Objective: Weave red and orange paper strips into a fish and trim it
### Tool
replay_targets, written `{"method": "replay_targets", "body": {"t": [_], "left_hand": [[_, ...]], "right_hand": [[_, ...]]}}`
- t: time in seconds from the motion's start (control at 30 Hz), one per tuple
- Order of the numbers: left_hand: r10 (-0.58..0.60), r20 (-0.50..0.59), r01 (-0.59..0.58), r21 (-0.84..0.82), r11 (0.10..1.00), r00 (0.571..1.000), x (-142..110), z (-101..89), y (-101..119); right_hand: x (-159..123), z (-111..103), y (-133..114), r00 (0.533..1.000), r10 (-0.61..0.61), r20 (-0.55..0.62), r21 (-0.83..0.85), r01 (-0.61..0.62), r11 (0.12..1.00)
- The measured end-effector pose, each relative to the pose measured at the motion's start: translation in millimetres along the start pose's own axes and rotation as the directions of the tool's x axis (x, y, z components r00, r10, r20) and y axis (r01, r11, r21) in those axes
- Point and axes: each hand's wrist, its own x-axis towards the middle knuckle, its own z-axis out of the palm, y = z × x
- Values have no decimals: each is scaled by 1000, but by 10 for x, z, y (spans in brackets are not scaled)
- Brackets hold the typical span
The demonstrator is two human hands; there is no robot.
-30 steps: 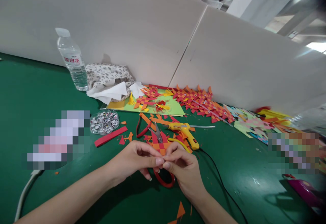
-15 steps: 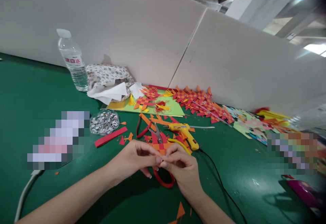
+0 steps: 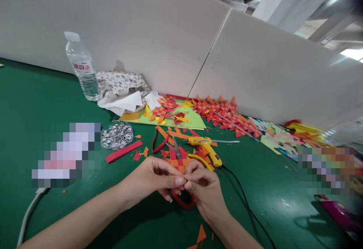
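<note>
My left hand (image 3: 159, 173) and my right hand (image 3: 205, 186) meet above the green table, fingertips pinched together. Between them is something tiny that I cannot make out. Just below sits a red loop handle (image 3: 185, 204), with a scissor-like metal blade (image 3: 176, 150) showing beyond the fingers. A woven red and orange paper piece (image 3: 179, 164) lies behind my hands, partly covered by them. Close to my right hand rest a curved yellow handle (image 3: 200, 160) and a yellow glue gun (image 3: 205, 147).
A bag of googly eyes (image 3: 117, 135) and a red paper strip (image 3: 124, 152) lie left. A water bottle (image 3: 82, 67) stands near the partition (image 3: 127, 26). Woven paper fish (image 3: 215, 111) are piled at the back. The glue gun's black cord (image 3: 245, 196) runs toward the front right.
My pinched fingertips have shifted slightly to the right, and my left index finger and thumb now sit closer to my right fingers. The things on the table have stayed put.
</note>
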Motion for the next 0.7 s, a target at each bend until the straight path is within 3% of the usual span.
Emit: {"method": "replay_targets", "body": {"t": [0.33,0.57,0.7], "left_hand": [[-2,-13,2,31,1000,1000,0,4,29],[51,-92,-39,122,992,994,4,3,13],[49,-78,-40,119,992,996,9,15,8]], "right_hand": [[3,-14,9,999,-27,-27,-66,25,998],[3,-18,31,991,-112,-72,-181,98,979],[8,-26,36,994,-84,-75,-164,70,984]]}}
